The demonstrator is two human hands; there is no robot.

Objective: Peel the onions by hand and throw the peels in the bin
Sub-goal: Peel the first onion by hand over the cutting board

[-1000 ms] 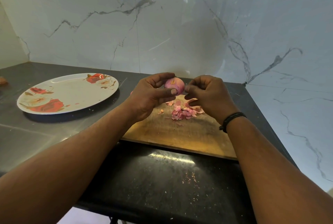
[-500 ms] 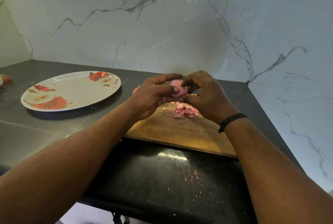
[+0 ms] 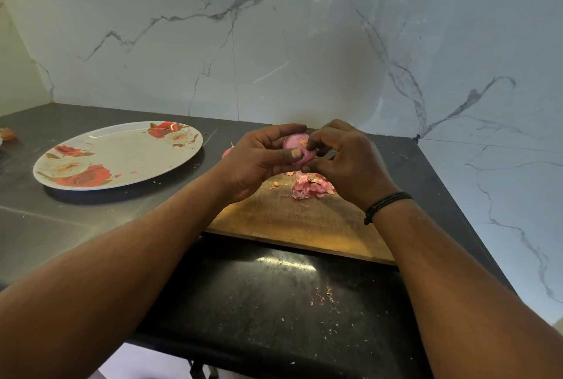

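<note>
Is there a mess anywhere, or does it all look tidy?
A bit messy. Pink onion peels lie heaped on the wooden cutting board under the hands, not in any bin. Tiny peel crumbs are scattered over the dark counter in front of the board. The flowered plate also carries a few specks.

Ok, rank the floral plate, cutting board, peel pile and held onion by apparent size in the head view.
1. Cutting board, partly hidden by the arms, and floral plate: too close to rank.
2. Peel pile.
3. Onion, mostly covered by fingers.
</note>
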